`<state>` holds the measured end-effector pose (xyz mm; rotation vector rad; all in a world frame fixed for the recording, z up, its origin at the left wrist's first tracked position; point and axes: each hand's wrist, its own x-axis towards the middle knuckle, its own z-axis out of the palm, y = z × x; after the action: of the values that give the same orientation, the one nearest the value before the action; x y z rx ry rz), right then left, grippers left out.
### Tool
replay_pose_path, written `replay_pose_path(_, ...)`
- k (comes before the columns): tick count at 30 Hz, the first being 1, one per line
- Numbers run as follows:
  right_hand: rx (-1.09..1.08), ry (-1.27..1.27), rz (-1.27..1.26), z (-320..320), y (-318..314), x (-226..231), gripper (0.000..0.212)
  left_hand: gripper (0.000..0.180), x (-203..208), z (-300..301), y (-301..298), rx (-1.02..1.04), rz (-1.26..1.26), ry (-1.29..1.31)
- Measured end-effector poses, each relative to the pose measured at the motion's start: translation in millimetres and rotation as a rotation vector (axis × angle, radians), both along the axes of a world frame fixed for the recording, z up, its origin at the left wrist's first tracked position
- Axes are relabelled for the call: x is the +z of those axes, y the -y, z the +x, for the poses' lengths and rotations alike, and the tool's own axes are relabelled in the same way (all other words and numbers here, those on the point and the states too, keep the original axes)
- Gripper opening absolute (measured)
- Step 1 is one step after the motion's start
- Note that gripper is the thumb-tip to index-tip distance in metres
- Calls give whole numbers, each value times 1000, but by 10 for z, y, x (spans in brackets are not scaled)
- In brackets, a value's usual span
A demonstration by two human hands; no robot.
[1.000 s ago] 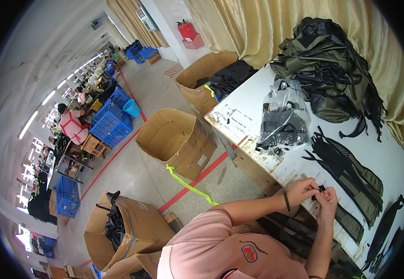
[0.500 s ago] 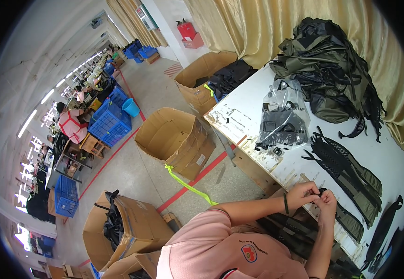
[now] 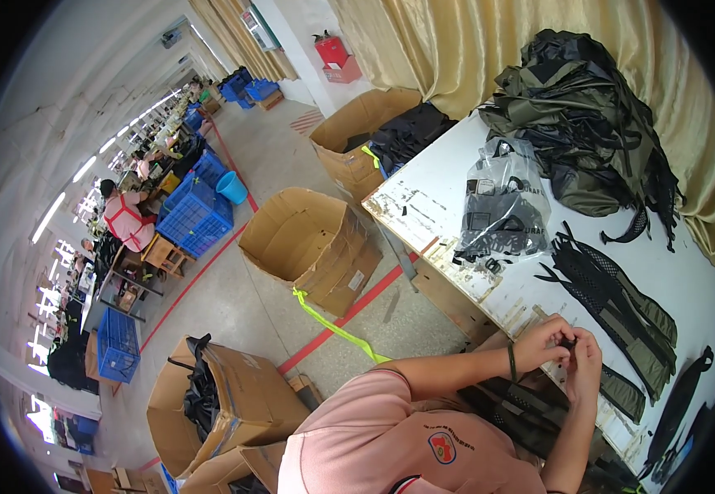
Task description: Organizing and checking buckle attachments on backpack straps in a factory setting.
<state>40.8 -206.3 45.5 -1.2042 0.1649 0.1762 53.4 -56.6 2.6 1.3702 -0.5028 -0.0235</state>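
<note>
Above the table's near edge my two hands meet at the fingertips, around a small black piece (image 3: 567,344) that is too small to make out. My left hand (image 3: 541,342), with a dark band at its wrist, pinches it from one side. On the other side my right hand (image 3: 584,366) closes its fingers on the same piece. An olive and black padded strap (image 3: 623,395) lies on the table just beyond my right hand. Whether the small piece belongs to that strap is hidden. Farther back, several similar mesh straps (image 3: 613,305) lie side by side.
On the white table (image 3: 423,193) are a clear plastic bag (image 3: 502,202) of dark parts and a heap of olive and black fabric bags (image 3: 580,123). Open cardboard boxes (image 3: 308,247) stand left. Dark strapped material (image 3: 514,403) hangs beside my body. A person (image 3: 127,218) sits far left.
My hands have shifted slightly to the right, and their fingers have parted a little, so more of the small black piece shows between them.
</note>
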Motion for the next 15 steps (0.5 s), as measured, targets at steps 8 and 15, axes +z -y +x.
replay_pose_path(8,278,150,-479,80,208,77,12,15,127,0,-110,-62,237,96)
replay_pose_path(15,83,150,-368,-14,242,98,15,27,-61,-179,91,-343,-191,-344)
